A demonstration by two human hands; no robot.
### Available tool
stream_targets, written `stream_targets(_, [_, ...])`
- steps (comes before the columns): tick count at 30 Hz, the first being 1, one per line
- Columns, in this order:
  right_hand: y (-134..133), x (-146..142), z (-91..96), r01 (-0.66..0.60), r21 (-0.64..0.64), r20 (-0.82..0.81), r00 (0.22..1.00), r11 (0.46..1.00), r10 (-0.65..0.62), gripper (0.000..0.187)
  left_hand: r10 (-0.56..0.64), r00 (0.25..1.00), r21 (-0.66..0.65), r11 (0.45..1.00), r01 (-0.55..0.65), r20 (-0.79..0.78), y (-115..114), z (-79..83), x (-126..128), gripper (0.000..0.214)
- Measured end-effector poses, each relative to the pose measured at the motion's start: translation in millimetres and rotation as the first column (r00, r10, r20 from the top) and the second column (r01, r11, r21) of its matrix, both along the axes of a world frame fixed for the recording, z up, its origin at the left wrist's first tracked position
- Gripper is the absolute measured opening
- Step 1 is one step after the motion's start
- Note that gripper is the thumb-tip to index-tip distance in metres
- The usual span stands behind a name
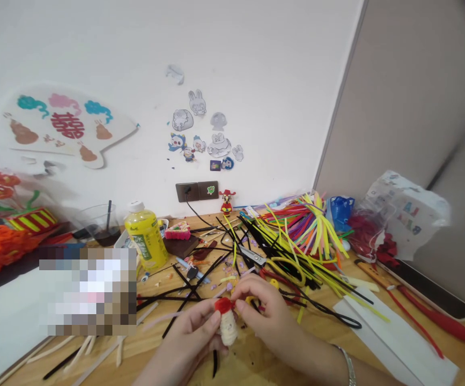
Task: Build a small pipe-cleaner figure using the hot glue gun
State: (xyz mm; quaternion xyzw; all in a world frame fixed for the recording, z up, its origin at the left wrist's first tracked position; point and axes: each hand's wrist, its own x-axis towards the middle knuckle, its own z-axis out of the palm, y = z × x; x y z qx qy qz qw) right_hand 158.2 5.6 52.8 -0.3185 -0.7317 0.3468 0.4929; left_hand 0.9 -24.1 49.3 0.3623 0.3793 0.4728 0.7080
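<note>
My left hand (196,329) is closed around a small pipe-cleaner figure, keeping it upright just above the tabletop. Its wound body (229,328) is cream, and a fuzzy red piece (223,305) covers its top. From the right, my right hand (262,308) pinches at the edge of this red top, where a bit of red pipe cleaner shows by the fingertips. The fingers partly hide what is between them. Just beyond my hands lie scissors (280,262) with yellow handles and scattered black pipe cleaners (187,281).
A bundle of coloured pipe cleaners (296,225) spreads at the back right. Pliers (320,308) with dark handles and white paper (401,332) lie at right. A yellow drink bottle (146,236) and a plastic cup (101,228) stand at left. The wall (256,80) carries stickers.
</note>
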Motion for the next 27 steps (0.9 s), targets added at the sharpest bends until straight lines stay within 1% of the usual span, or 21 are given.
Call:
stream_targets(4, [0.5,0.2,-2.3,0.000,0.075,-0.014,1.000,0.997,0.001,0.017,-0.020,1.000,0.031,0.999,0.020,-0.025,-1.4,-0.5,1.0,0.027])
stream_targets(9, [2.6,2.7,-3.4,0.002,0.088,-0.031,1.000,0.996,0.001,0.020,-0.023,0.999,0.062,0.998,0.025,-0.024,-0.1,-0.3,0.1,0.023])
stream_targets(13, [2.7,3.2,-2.8,0.032,0.110,0.009,0.999,0.993,-0.033,0.010,-0.017,1.000,0.061,0.998,0.017,0.001,4.0,-2.6,-1.6,0.024])
stream_targets(17, [1.5,2.1,-3.2,0.031,0.216,0.109,0.993,0.976,-0.056,0.002,0.013,1.000,0.068,0.998,-0.012,-0.016,5.8,-4.0,-0.9,0.026])
stream_targets(20, [0.9,0.1,-4.1,0.068,0.281,0.141,0.984,0.957,-0.112,0.004,0.036,0.996,0.083,0.996,-0.029,-0.080,6.8,-3.0,-0.9,0.029])
stream_targets(24, [0.9,-2.8,-7.2,0.099,0.288,0.133,0.981,0.952,-0.142,0.009,0.074,0.971,0.152,0.988,-0.040,-0.228,9.6,-4.9,-4.0,0.031])
stream_targets(27, [1.0,-3.4,-10.5,0.099,0.305,0.153,0.977,0.947,-0.151,0.010,0.079,0.958,0.196,0.980,-0.024,-0.275,10.8,-9.1,-6.2,0.034])
